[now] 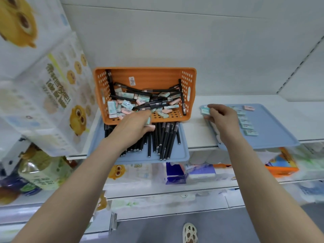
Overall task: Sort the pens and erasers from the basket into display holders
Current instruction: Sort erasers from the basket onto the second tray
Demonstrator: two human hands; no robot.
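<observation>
An orange basket point(145, 78) stands tilted on the white shelf, with black pens point(140, 90) and green and pink erasers point(127, 104) inside. In front of it lies a blue tray point(182, 151) covered with black pens point(166, 139). My left hand point(133, 128) is at the basket's front rim, fingers curled round a pink eraser point(151, 127) and a green one. My right hand point(221, 118) pinches a green eraser point(204, 111) over the left end of a second blue tray point(273, 127), where a row of green erasers point(245, 122) and one pink eraser point(248, 108) lie.
Large tissue packs with owl prints point(52, 95) stand on the shelf to the left of the basket. Lower shelves hold a bottle point(40, 171), tissue packs and an orange box point(282, 169). A shoe point(190, 233) shows on the grey floor.
</observation>
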